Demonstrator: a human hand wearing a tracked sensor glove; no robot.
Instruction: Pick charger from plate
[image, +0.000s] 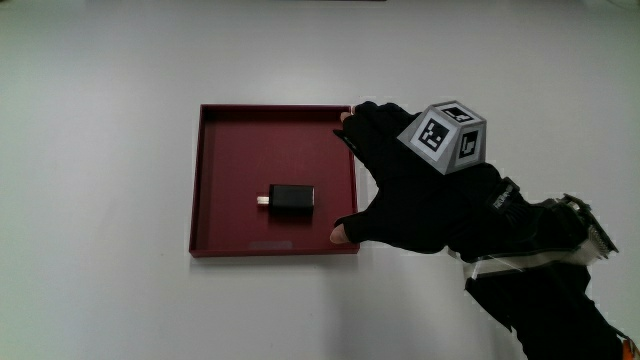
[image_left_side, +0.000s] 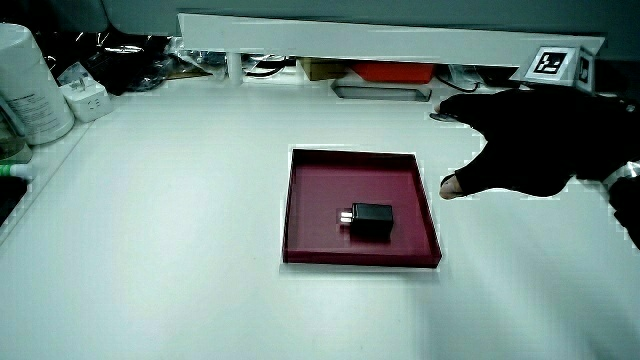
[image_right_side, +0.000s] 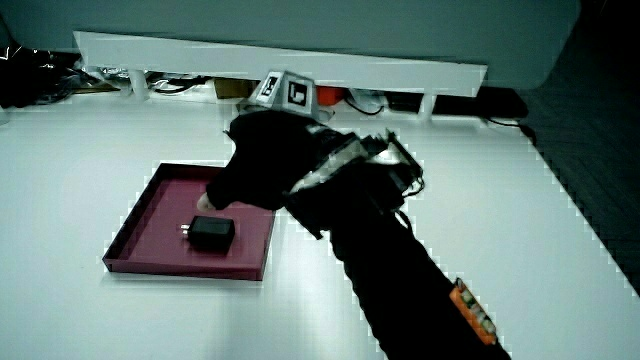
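Main view: the hands (image: 405, 190), fingers spread and empty, overlaps the plate (image: 215, 180) rim beside the charger (image: 291, 199).

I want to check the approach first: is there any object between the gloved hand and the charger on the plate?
Nothing visible blocks it. The charger lies alone in the dark red plate, and the hand is at the plate's edge with fingers spread. Only the plate's low rim lies between them.
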